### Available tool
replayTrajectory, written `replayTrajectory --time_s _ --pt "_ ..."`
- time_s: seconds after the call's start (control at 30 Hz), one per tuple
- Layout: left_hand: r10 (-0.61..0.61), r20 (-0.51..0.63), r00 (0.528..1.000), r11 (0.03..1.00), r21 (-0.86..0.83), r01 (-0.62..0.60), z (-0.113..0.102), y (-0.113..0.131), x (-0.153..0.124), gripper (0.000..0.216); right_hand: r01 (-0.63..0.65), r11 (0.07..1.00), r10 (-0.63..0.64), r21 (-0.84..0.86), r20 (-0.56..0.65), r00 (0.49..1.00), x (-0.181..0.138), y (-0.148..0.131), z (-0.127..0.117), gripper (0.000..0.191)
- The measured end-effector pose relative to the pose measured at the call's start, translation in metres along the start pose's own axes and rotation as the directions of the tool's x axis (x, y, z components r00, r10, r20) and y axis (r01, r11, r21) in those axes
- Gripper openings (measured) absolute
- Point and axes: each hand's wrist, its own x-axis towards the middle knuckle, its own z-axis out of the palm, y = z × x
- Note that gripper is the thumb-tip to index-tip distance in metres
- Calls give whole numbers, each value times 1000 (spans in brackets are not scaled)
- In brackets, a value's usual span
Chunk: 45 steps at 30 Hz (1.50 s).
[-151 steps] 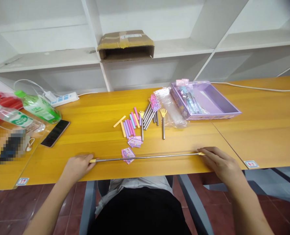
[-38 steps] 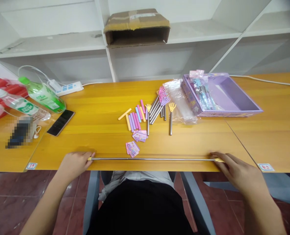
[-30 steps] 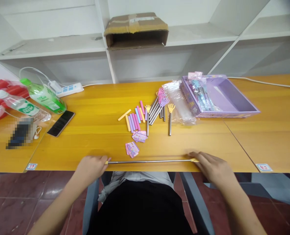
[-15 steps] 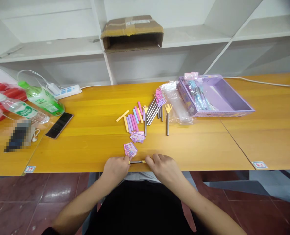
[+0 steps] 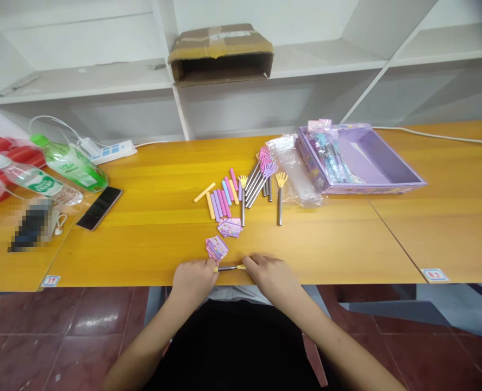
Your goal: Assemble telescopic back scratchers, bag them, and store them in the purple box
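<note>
Close to the table's front edge, both my hands grip one back scratcher [image 5: 226, 268] with a metal shaft and yellow ends, lying crosswise. My left hand [image 5: 194, 278] is closed round its yellow handle end. On the other side, my right hand [image 5: 271, 277] is closed on the yellow claw end, mostly covering it. Just beyond the left hand lie small printed cards [image 5: 217, 247], with a second stack of cards [image 5: 230, 227] behind. Further back are several coloured handle tubes [image 5: 220, 202] and a pile of back scratchers [image 5: 257, 182]. One yellow-clawed back scratcher [image 5: 280, 198] lies apart to the right.
A purple tray [image 5: 387, 189] holding bagged items stands at the right, beside clear plastic wrappers [image 5: 292, 174]. At the left are a phone [image 5: 100, 208], a green bottle [image 5: 73, 165], a clear bottle [image 5: 37, 180] and a power strip [image 5: 114, 152]. A cardboard box [image 5: 220, 51] sits on the shelf.
Both hands keep their hold on the back scratcher, with a little more of its yellow claw end showing beside the right hand. The objects on the table have not moved.
</note>
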Motion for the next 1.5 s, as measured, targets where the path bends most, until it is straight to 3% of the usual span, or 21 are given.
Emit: replayTrajectory --time_s 0.23,0.47,0.6,0.7,0.9,1.1,1.23,1.4,1.5 --pt "4 -5 1000 1000 -6 -4 -2 -1 0 30 13 999 -13 31 -27 1000 -1 1 1 13" --pt "24 -81 996 999 -25 -26 4 -1 -3 27 43 999 -41 11 -91 995 -3 5 2 11" --pt "33 -155 987 999 -30 -38 10 -3 -8 26 82 994 -94 -68 -181 979 -7 8 2 16" --pt "79 -211 974 996 -27 -86 13 -6 -12 38 99 988 -128 -118 -271 954 -12 7 3 21" --pt "140 -248 959 989 -8 -146 12 -14 -17 48 120 979 -173 -163 -369 913 -19 5 6 25" --pt "141 -221 965 990 25 -139 5 -27 -19 29 106 970 -190 -218 -411 892 -28 15 6 26" --pt "105 -256 961 992 93 -84 0 -57 -19 39 31 961 -150 -273 -425 893 -46 50 3 28" --pt "140 -443 885 973 229 -39 -2 -139 -32 36 -108 956 -40 -274 -481 876 -100 142 2 25" --pt "161 -416 895 965 256 -55 -6 -178 -44 36 -179 949 53 -260 -427 903 -135 192 4 14"
